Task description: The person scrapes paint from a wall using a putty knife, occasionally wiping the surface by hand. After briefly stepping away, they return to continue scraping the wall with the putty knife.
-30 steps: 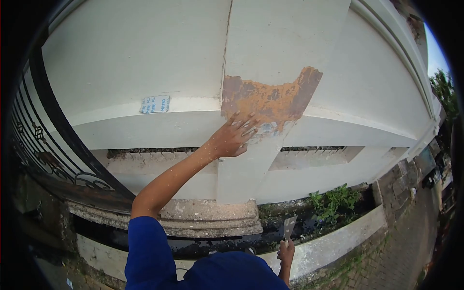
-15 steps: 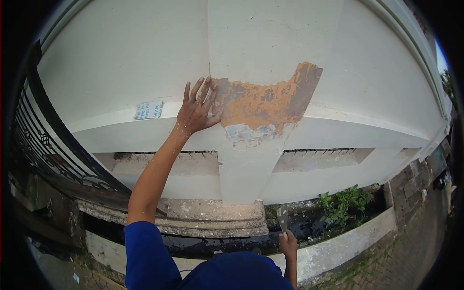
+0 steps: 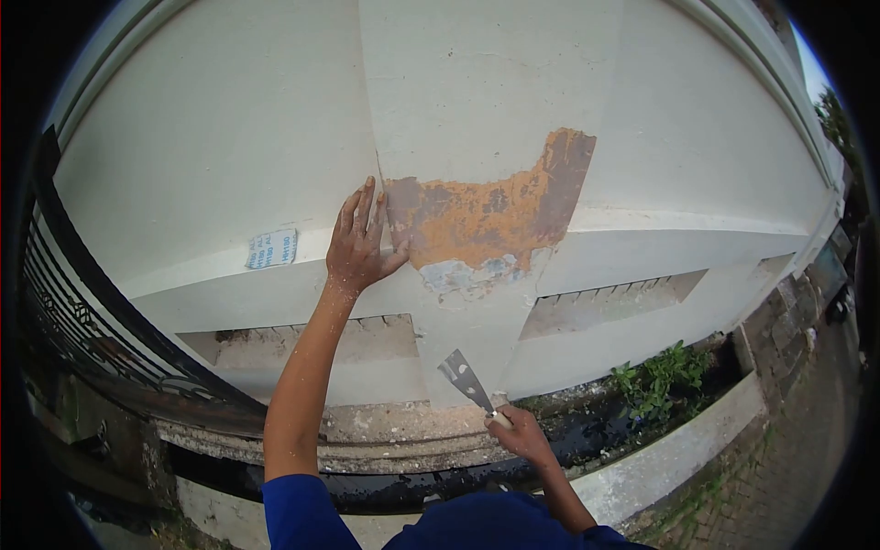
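My left hand [image 3: 356,246] lies against the white wall at the left edge of a bare patch [image 3: 486,215], its fingers stretched upward and the thumb pointing toward the patch. Orange and grey layers show where the paint is off, with flaking pale blue-white bits along the lower edge. Lower down, my right hand [image 3: 522,434] is closed round the handle of a paint scraper [image 3: 468,380]. The scraper's metal blade tilts up and left in front of the pillar, below the patch, and looks apart from it. Pale specks dot my left forearm.
A piece of sandpaper [image 3: 272,248] with blue print rests on the ledge at left. A dark metal gate [image 3: 119,293] stands on the left. Below runs a ditch with dark water [image 3: 385,490], bordered by a concrete curb [image 3: 674,458]. A green plant [image 3: 662,378] grows at right.
My right hand has raised the scraper up and to the left, toward the pillar. My left hand has slid slightly down the wall, its fingers closer together. The view has shifted a little.
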`<state>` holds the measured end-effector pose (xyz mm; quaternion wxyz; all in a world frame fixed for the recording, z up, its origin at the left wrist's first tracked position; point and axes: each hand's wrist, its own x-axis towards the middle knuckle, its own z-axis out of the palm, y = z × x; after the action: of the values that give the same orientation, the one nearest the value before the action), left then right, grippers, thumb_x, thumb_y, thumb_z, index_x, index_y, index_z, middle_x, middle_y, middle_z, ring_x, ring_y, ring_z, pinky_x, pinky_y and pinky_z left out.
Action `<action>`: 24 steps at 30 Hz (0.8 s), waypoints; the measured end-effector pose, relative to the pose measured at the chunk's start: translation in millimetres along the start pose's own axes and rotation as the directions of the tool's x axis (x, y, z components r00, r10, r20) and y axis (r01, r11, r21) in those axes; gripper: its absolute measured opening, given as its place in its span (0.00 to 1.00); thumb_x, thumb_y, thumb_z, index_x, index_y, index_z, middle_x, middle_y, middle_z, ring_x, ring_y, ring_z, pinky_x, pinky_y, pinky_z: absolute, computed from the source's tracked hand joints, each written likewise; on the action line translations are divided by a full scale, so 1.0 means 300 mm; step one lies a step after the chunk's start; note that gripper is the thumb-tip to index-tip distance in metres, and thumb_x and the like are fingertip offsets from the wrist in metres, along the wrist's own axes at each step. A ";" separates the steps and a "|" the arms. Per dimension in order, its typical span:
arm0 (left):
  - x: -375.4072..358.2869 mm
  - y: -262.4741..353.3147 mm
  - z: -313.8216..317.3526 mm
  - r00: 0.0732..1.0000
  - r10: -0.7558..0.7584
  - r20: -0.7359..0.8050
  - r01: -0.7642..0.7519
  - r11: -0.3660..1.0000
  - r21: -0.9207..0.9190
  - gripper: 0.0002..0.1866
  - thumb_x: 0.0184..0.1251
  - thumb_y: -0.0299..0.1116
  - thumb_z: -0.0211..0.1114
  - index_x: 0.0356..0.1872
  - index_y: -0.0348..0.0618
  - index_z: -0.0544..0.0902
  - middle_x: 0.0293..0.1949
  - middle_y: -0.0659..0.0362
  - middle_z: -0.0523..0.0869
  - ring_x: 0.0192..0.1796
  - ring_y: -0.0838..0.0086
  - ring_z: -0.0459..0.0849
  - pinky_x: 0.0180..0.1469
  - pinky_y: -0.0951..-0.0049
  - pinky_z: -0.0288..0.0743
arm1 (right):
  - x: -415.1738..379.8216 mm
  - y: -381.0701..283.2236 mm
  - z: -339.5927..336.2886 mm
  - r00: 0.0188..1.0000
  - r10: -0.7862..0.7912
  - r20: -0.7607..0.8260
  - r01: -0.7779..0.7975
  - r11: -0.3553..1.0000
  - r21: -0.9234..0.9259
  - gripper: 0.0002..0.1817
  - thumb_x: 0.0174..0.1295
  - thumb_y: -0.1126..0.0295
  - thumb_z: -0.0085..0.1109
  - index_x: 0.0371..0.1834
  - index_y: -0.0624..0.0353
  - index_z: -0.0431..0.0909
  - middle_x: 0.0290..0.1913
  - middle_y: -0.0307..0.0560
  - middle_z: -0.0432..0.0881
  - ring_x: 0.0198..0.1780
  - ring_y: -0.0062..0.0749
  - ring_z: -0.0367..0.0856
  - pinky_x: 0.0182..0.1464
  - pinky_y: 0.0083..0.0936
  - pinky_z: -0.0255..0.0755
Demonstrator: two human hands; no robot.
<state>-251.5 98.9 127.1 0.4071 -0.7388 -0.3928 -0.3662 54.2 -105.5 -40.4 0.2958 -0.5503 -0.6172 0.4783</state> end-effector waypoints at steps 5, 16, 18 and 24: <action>0.006 -0.003 0.005 1.000 -0.020 0.024 0.020 0.999 -0.035 0.42 0.50 0.49 0.68 0.63 0.30 0.68 0.69 0.43 0.63 0.66 0.50 0.68 0.66 0.58 0.68 | 0.002 0.025 0.051 0.996 0.021 0.085 -0.037 0.982 0.185 0.11 0.61 0.67 0.60 0.42 0.61 0.78 0.24 0.38 0.78 0.25 0.18 0.73 0.28 0.22 0.69; -0.003 0.001 0.010 0.997 -0.037 -0.065 0.035 0.999 -0.034 0.40 0.47 0.43 0.69 0.64 0.35 0.69 0.68 0.44 0.67 0.64 0.52 0.71 0.62 0.60 0.72 | 0.141 -0.184 0.026 0.961 -0.272 0.055 0.169 0.729 0.664 0.14 0.73 0.66 0.44 0.57 0.60 0.67 0.28 0.38 0.72 0.22 0.17 0.70 0.24 0.17 0.65; -0.003 -0.005 0.019 0.995 -0.052 -0.085 0.049 0.998 -0.034 0.38 0.48 0.43 0.68 0.63 0.38 0.71 0.68 0.46 0.68 0.63 0.53 0.72 0.62 0.60 0.73 | 0.205 -0.266 -0.002 0.943 -0.333 0.024 0.225 0.687 0.690 0.16 0.73 0.64 0.43 0.58 0.59 0.67 0.27 0.38 0.71 0.20 0.16 0.68 0.22 0.16 0.63; -0.004 -0.013 0.024 0.990 -0.073 -0.121 0.067 0.996 -0.055 0.37 0.47 0.42 0.69 0.61 0.39 0.73 0.67 0.46 0.69 0.60 0.53 0.76 0.59 0.60 0.75 | 0.318 -0.551 -0.041 0.910 -0.411 -0.052 0.291 0.544 0.787 0.19 0.74 0.58 0.42 0.59 0.59 0.68 0.24 0.39 0.70 0.15 0.16 0.62 0.15 0.14 0.57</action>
<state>-253.9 106.4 124.5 0.3984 -0.7109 -0.3832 -0.4348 -21.4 0.1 100.2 0.5507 -0.1972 -0.4641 0.6652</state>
